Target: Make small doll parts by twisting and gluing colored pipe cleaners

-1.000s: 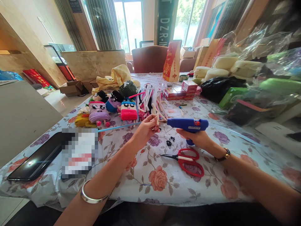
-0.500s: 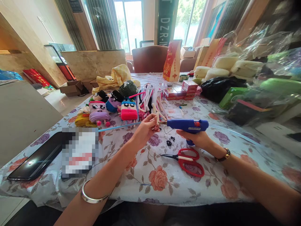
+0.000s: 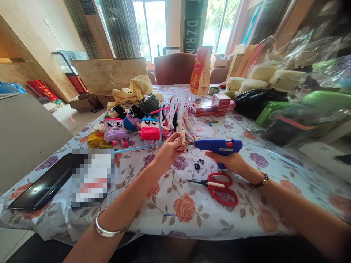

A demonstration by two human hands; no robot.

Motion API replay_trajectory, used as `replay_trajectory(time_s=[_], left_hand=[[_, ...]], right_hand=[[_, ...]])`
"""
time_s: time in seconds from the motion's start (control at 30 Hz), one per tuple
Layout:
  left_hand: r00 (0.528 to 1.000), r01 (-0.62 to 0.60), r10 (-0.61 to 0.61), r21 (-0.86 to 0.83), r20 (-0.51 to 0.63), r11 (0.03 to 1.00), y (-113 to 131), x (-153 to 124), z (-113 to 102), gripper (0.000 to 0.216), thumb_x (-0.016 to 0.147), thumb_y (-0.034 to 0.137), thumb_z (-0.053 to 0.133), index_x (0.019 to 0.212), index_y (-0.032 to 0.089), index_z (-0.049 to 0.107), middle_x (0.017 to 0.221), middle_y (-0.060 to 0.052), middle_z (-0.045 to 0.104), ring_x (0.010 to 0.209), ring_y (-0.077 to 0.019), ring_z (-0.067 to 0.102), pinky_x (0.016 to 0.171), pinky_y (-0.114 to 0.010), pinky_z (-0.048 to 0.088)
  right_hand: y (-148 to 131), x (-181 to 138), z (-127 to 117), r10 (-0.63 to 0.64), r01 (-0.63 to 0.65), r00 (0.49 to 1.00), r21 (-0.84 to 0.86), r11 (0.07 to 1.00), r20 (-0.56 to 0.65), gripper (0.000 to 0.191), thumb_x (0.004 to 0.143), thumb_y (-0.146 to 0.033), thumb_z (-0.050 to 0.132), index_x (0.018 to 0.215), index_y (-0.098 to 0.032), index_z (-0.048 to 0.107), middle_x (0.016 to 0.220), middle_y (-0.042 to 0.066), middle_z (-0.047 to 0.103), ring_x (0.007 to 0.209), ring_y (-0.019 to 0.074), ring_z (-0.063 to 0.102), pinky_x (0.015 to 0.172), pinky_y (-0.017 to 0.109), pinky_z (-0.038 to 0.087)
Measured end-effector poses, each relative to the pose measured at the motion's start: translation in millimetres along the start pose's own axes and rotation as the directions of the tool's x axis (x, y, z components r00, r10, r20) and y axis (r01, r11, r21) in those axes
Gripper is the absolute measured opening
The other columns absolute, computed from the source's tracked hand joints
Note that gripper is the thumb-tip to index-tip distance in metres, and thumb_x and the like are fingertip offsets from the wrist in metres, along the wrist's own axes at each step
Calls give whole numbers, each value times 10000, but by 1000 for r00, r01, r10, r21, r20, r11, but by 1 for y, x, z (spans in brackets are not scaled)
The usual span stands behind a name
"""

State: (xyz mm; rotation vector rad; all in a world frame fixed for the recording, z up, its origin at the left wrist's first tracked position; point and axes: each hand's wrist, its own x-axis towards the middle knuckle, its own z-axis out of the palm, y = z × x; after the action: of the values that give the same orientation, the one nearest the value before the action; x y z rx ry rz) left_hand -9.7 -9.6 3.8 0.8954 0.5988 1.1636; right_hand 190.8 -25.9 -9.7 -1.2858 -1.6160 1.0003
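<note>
The left hand [image 3: 168,149] is pinched shut on a thin blue fuzzy stick [image 3: 137,147]. The stick pokes out to the left, just above the surface [image 3: 175,215]. A small white piece [image 3: 183,138] stands up at the fingertips. The right hand [image 3: 229,160] is wrapped tight around the handle of the blue glue gun [image 3: 219,145]. The tip of the gun points at the left fingers and is almost touching them.

The step looks like putting a dot of glue where the white piece meets the stick. To do it well, I think both hands should stay very steady. The tip is best kept off the skin, because the glue is likely hot. A tiny squeeze is probably enough, and the parts should be held quiet until they stick.

Red scissors [image 3: 219,188] lie on the surface just below the right hand. Little black beads [image 3: 199,163] sit between the hands. Yarn dolls [image 3: 149,128] and a pile of fuzzy sticks [image 3: 177,117] wait farther back
</note>
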Motion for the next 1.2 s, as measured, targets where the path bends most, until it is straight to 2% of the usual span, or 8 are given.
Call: replay_trajectory(time_s=[0.17,0.33,0.73,1.2], left_hand=[[1000,-2,2,5,-4,1000,0,-1,1,166,751,212,651,726,162,495,598,45,413,506,-50,381,541,-177,412],[1000,-1,1,30,0,1000,0,-1,1,157,764,214,634,728,162,491,630,38,406,524,-54,378,554,-179,412],[1000,-6,6,25,6,1000,-1,-1,1,154,768,212,631,735,163,488,644,34,407,520,-52,364,557,-177,405],[1000,-8,8,12,13,1000,-1,-2,2,147,771,201,627,732,164,491,643,34,412,516,-51,368,551,-173,406]], right_hand=[[-1,0,-1,-24,24,1000,-20,1000,7,465,563,-606,686,486,-179,520,452,-15,479,403,70,373,382,242,282],[0,0,-3,-44,45,998,-21,999,42,372,627,-526,667,542,-172,588,429,-28,459,398,71,363,376,240,273],[2,1,-4,-69,70,996,-8,998,59,336,637,-491,673,561,-172,599,532,-1,555,424,69,388,388,236,297],[2,0,-4,-5,4,999,22,1000,46,333,584,-493,709,570,-172,619,490,-17,532,425,72,393,395,232,304]])
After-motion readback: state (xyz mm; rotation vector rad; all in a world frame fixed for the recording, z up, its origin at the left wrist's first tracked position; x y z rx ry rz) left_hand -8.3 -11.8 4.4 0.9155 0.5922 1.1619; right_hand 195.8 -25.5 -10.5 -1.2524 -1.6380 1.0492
